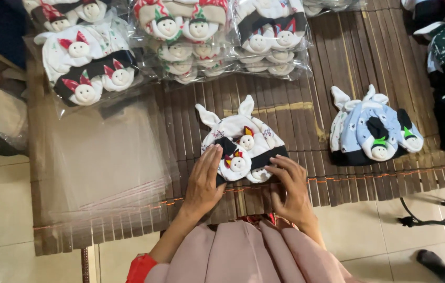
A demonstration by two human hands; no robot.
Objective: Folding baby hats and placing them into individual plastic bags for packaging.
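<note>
The stack of baby hats (243, 141) in front of me is white with a black band, two knotted ears on top and small round doll faces sewn on — it lies on the dark slatted mat (332, 63). My left hand (204, 183) lies flat and open against its left edge, while my right hand (291, 188) touches its lower right edge with loosely curled fingers, gripping nothing. Clear bags of similar hats (191, 36) lie along the mat's far side, empty clear bags (102, 162) at my left — a blue hat stack (372, 131) at my right.

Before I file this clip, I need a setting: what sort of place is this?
Probably a small home packing workshop: stacked baby hats under both hands, loose clear bags, bagged hat bundles, all on a slatted mat over floor tiles.
</note>
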